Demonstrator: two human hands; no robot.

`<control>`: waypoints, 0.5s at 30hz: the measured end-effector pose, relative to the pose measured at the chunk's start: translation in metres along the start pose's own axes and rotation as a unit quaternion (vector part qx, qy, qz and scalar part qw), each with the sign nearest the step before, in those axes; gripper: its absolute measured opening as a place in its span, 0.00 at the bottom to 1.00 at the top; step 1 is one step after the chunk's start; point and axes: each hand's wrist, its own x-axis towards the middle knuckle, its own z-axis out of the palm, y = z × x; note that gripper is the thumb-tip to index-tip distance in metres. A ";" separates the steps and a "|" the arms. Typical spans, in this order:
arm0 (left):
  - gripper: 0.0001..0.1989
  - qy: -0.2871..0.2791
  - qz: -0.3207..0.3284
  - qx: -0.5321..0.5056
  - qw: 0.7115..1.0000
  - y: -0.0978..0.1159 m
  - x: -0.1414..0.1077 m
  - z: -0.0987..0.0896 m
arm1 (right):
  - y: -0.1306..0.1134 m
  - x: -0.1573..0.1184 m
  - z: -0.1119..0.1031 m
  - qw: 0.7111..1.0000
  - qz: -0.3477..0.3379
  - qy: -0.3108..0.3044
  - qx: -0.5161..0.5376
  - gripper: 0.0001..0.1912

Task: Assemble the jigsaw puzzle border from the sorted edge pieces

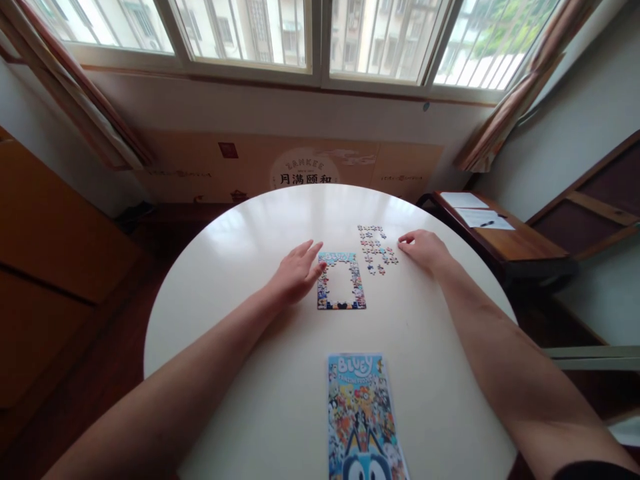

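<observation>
In the head view, a jigsaw puzzle border lies assembled on the round white table, its middle showing bare tabletop. My left hand is open at the border's left side, fingers spread and the thumb over its upper left edge. To the right of the border, several loose puzzle pieces are laid out in rough rows. Just beyond their right side is my right hand, its thumb and fingers pinched together; anything between the fingertips is too small to make out. A colourful Bluey picture sheet lies nearer to me.
The round table fills the middle of the view. At the right stands a low wooden side table bearing papers and a pen. A long printed box stands below the windows, behind the table.
</observation>
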 end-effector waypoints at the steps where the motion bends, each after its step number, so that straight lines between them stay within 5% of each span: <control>1: 0.32 0.001 0.001 -0.002 1.000 0.000 0.000 0.000 | 0.001 0.001 0.000 1.000 0.001 -0.002 0.007 0.14; 15: 0.26 0.037 0.023 0.012 0.999 -0.003 0.002 0.004 | -0.002 0.001 -0.006 0.983 0.021 -0.037 0.179 0.08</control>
